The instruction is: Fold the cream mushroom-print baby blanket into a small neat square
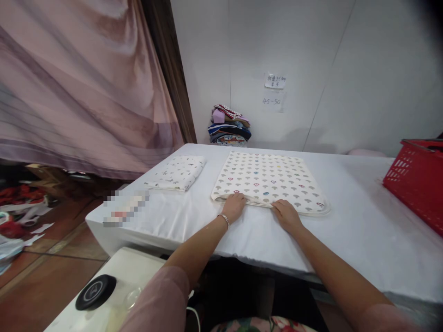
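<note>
We have both hands at the near edge of a patterned cloth, which lies folded flat on the white table in front of us. Most of the cloth spreads out on the far side of our fingers, dotted with grey motifs and a few coloured ones. Our left hand touches the near edge left of its middle, fingers close together, with a short stretch of layered edge showing further left. Our right hand touches the same edge right of its middle, narrow too, and the cloth runs on past it to a rounded near right corner. The thumbs are hard to make out, so we cannot tell whether either hand pinches the layers or only rests against them. Between the hands, the stacked layers show along the near edge.

We wear a silver bracelet on the left wrist. To the left of the patterned cloth, well apart from our hands, we see a second folded cloth; nearer on that side, a pixelated patch hides something at the table's edge. Far right stands a red basket, and beyond the table's far edge a pile of fabrics sits against the wall.
</note>
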`<action>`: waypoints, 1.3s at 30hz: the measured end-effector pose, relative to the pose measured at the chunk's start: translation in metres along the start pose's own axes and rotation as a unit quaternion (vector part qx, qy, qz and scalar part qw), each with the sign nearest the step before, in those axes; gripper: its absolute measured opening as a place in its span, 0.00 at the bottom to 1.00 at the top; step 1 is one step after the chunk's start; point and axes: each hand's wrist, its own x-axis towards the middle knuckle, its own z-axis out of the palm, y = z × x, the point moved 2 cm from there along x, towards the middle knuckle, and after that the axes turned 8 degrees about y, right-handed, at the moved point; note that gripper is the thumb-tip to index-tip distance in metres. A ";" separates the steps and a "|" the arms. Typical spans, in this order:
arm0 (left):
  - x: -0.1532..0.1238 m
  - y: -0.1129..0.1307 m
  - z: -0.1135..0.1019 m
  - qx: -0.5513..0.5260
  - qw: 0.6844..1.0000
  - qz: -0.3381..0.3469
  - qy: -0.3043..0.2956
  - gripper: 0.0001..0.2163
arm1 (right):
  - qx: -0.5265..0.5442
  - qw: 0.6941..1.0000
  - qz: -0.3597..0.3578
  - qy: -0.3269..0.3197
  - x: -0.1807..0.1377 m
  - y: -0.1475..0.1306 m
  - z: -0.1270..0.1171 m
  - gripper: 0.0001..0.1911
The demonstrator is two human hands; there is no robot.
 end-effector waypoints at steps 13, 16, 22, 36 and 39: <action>-0.028 0.003 -0.020 0.006 0.999 0.035 0.025 0.09 | -0.026 0.999 -0.024 -0.002 -0.001 -0.003 0.000 0.15; -0.027 0.004 -0.021 -0.011 1.000 0.010 0.021 0.09 | -0.027 0.999 -0.029 0.004 -0.001 -0.003 0.001 0.16; -0.028 0.005 -0.020 0.011 0.999 0.010 0.051 0.08 | -0.027 0.999 -0.040 0.002 -0.001 -0.006 -0.001 0.15; -0.033 0.003 -0.010 0.013 0.995 0.046 0.082 0.08 | -0.021 0.996 -0.073 -0.045 0.011 -0.039 0.003 0.16; -0.033 0.004 -0.010 0.007 0.996 0.041 0.082 0.07 | 0.010 0.995 -0.084 -0.061 0.024 -0.055 0.010 0.13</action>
